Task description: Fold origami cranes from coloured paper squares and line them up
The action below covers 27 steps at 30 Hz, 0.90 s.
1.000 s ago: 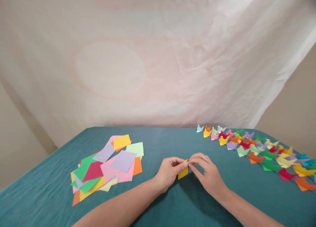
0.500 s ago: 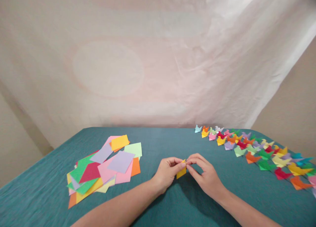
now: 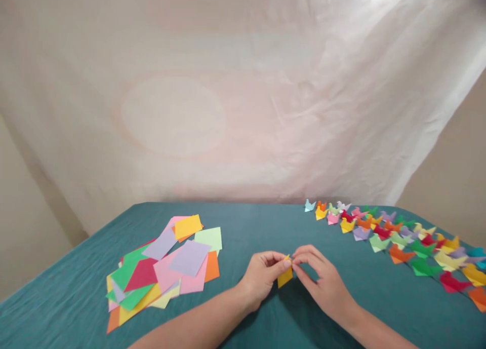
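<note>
A small folded piece of yellow paper (image 3: pixel 285 278) is held up over the table, near the front middle. My left hand (image 3: pixel 264 275) pinches it between thumb and fingers from the left. On the other side my right hand (image 3: pixel 317 275) has its thumb and fingertips closed on the paper's upper right edge. A thin yellow point sticks up between the two hands. The fingertips hide part of the folds.
Loose coloured paper sheets (image 3: pixel 163 270) lie in an overlapping pile on the left. Rows of small folded paper birds (image 3: pixel 400 255) in many colours stand along the right. A dark teal cloth (image 3: pixel 243 232) covers the table; a pale sheet (image 3: pixel 243 95) hangs behind.
The whole view has shifted slightly, so everything sits a little lower and farther right. Both hands keep their pinch on the yellow paper, with only slight finger movement.
</note>
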### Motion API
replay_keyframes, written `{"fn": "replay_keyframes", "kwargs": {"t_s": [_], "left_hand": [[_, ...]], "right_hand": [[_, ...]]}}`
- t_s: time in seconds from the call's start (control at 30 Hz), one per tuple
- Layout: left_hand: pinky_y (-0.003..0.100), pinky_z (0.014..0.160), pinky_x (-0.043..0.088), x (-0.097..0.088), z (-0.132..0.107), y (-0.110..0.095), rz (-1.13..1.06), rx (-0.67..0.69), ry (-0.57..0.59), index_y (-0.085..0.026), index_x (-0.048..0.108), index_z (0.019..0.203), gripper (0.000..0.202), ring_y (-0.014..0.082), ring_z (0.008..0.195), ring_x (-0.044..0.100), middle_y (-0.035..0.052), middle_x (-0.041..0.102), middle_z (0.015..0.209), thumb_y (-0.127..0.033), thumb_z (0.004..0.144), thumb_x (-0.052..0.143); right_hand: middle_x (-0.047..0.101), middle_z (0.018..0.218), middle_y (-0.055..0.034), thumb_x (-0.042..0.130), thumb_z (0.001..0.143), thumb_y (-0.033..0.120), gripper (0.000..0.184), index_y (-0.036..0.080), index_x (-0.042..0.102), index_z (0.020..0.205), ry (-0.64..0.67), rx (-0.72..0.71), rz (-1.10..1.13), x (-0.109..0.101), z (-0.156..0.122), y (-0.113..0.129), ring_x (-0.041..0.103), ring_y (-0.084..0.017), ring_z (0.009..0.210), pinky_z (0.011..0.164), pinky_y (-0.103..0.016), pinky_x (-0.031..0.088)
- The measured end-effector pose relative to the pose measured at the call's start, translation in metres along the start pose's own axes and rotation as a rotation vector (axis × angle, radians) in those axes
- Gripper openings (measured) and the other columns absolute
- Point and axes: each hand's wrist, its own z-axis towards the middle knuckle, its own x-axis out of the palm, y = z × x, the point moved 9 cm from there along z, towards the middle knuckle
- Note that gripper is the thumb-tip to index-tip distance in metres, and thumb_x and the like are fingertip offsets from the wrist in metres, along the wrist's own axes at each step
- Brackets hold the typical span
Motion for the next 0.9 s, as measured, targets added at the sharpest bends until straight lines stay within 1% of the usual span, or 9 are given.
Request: {"fn": "replay_keyframes", "kwargs": {"t_s": [0.07, 0.17, 0.3, 0.43, 0.6, 0.7, 0.77, 0.83, 0.9], "left_hand": [[0.022, 0.070, 0.040, 0.002, 0.000, 0.000, -0.001, -0.005, 0.030, -0.012, 0.070, 0.080, 0.031, 0.0114, 0.069, 0.056, 0.0037, 0.068, 0.078, -0.037, 0.064, 0.076], [0.024, 0.074, 0.041, 0.005, 0.000, -0.001, 0.022, -0.013, 0.059, -0.012, 0.071, 0.085, 0.037, 0.0138, 0.073, 0.058, 0.0051, 0.069, 0.082, -0.041, 0.062, 0.077], [0.027, 0.074, 0.043, 0.002, 0.000, 0.001, 0.063, -0.028, 0.020, -0.012, 0.071, 0.084, 0.045, 0.0167, 0.074, 0.060, 0.0062, 0.069, 0.082, -0.047, 0.057, 0.077], [0.027, 0.074, 0.044, 0.000, 0.001, 0.003, 0.082, -0.035, -0.003, -0.012, 0.070, 0.083, 0.047, 0.0171, 0.074, 0.060, 0.0064, 0.069, 0.080, -0.049, 0.055, 0.077], [0.026, 0.072, 0.044, -0.002, 0.001, 0.003, 0.076, -0.027, -0.024, -0.012, 0.070, 0.079, 0.043, 0.0165, 0.073, 0.060, 0.0058, 0.069, 0.080, -0.046, 0.054, 0.079], [0.026, 0.072, 0.044, -0.001, 0.000, 0.002, 0.048, -0.009, -0.026, -0.013, 0.071, 0.079, 0.039, 0.0151, 0.071, 0.060, 0.0055, 0.070, 0.079, -0.043, 0.056, 0.079], [0.026, 0.072, 0.045, -0.002, -0.001, 0.002, 0.050, -0.004, -0.036, -0.013, 0.071, 0.079, 0.039, 0.0157, 0.071, 0.061, 0.0062, 0.070, 0.080, -0.044, 0.057, 0.078], [0.027, 0.072, 0.045, -0.003, -0.001, 0.001, 0.066, -0.005, -0.053, -0.012, 0.071, 0.080, 0.041, 0.0173, 0.073, 0.061, 0.0074, 0.070, 0.082, -0.045, 0.057, 0.078], [0.028, 0.073, 0.046, -0.004, -0.001, 0.001, 0.080, 0.000, -0.068, -0.012, 0.071, 0.081, 0.043, 0.0185, 0.074, 0.062, 0.0084, 0.070, 0.083, -0.047, 0.057, 0.077]], "right_hand": [[0.056, 0.088, -0.0050, 0.049, 0.086, 0.016, 0.009, 0.021, 0.056, 0.083, -0.012, -0.029, -0.040, -0.002, 0.000, 0.001, 0.054, -0.019, 0.087, 0.077, -0.033, 0.043], [0.057, 0.089, -0.0051, 0.050, 0.086, 0.015, 0.008, 0.021, 0.056, 0.085, -0.029, -0.051, -0.077, -0.004, 0.000, 0.001, 0.054, -0.019, 0.087, 0.076, -0.033, 0.043], [0.057, 0.090, -0.0053, 0.050, 0.086, 0.014, 0.009, 0.021, 0.056, 0.087, -0.039, -0.086, -0.116, -0.005, -0.001, 0.002, 0.054, -0.019, 0.087, 0.076, -0.033, 0.044], [0.058, 0.091, -0.0050, 0.052, 0.085, 0.013, 0.011, 0.022, 0.056, 0.089, -0.045, -0.130, -0.152, -0.006, -0.003, 0.002, 0.054, -0.019, 0.088, 0.077, -0.034, 0.043], [0.057, 0.091, -0.0051, 0.051, 0.084, 0.013, 0.011, 0.021, 0.057, 0.087, -0.035, -0.092, -0.107, -0.005, -0.002, 0.002, 0.053, -0.019, 0.089, 0.079, -0.033, 0.043], [0.055, 0.091, -0.0052, 0.051, 0.083, 0.017, 0.006, 0.020, 0.056, 0.084, -0.037, 0.011, 0.005, -0.006, 0.000, 0.002, 0.053, -0.019, 0.089, 0.079, -0.032, 0.042], [0.054, 0.088, -0.0042, 0.052, 0.083, 0.021, 0.004, 0.020, 0.055, 0.083, -0.056, 0.139, 0.089, -0.008, 0.000, -0.006, 0.052, -0.018, 0.083, 0.075, -0.030, 0.042], [0.052, 0.077, -0.0015, 0.050, 0.084, 0.028, 0.012, 0.019, 0.054, 0.078, -0.059, 0.311, 0.171, -0.008, -0.002, -0.020, 0.050, -0.016, 0.072, 0.067, -0.028, 0.041], [0.049, 0.066, 0.0010, 0.048, 0.085, 0.035, 0.022, 0.018, 0.054, 0.072, -0.031, 0.484, 0.266, -0.001, -0.008, -0.035, 0.046, -0.014, 0.064, 0.061, -0.026, 0.039]]}}
